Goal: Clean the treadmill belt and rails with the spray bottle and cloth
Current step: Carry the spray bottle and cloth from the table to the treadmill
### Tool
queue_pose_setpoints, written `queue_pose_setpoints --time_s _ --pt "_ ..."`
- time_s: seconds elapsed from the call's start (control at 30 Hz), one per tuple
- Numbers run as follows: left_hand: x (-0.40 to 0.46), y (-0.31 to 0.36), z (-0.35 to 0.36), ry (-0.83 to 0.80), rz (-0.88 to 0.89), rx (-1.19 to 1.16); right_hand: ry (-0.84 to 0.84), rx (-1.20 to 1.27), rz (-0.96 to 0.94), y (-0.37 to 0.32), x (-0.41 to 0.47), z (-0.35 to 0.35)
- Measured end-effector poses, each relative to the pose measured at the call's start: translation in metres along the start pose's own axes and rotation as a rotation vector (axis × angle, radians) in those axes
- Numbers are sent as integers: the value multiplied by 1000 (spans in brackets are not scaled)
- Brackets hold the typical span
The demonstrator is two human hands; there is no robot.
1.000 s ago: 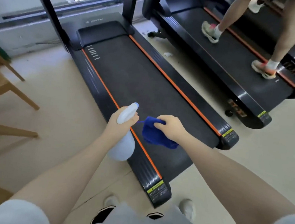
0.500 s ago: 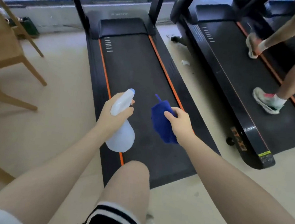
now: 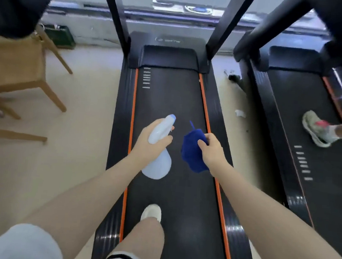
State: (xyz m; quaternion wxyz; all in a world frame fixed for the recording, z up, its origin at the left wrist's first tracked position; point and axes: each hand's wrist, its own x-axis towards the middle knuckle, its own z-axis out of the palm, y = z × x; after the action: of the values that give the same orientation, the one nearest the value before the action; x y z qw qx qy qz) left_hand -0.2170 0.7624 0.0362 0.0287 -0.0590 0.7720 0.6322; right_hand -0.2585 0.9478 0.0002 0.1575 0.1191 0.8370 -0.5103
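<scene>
Head view: I see both arms stretched forward over the belt (image 3: 168, 100), hands side by side and apart. My left hand (image 3: 150, 142) grips the spray bottle (image 3: 157, 165) round its neck, fingers curled over the trigger head; the nozzle points up the belt, away from me, and the pale body hangs below the hand, above the belt's left half near the left orange stripe (image 3: 133, 109). My right hand (image 3: 211, 148) pinches the blue cloth (image 3: 192, 151), bunched up; most of it hangs left of and below the fingers, one corner sticking up. Cloth is in the air over the belt's right half, just inside the right rail (image 3: 215, 108). Bottle and cloth are near each other, not touching. One knee and a white shoe (image 3: 151, 211) show on the belt below the hands. Wooden chair (image 3: 16, 68) on the floor at left. Second treadmill (image 3: 291, 111) at right, another person's shoe (image 3: 315, 129) on it.
</scene>
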Motion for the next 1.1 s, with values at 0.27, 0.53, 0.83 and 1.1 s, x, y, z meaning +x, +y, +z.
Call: queue_pose_setpoints --time_s 0.27,0.53,0.83,1.1 --pt "125 150 -22 118 -76 49 -77 -32 -72 -171 92 -91" --pt "218 200 -33 293 -157 29 -140 40 43 -238 200 -136" --pt "334 169 -71 417 -216 29 -113 -226 -141 -291 329 -86" --pt "463 105 -115 334 -197 70 -159 -297 -134 -303 459 -23"
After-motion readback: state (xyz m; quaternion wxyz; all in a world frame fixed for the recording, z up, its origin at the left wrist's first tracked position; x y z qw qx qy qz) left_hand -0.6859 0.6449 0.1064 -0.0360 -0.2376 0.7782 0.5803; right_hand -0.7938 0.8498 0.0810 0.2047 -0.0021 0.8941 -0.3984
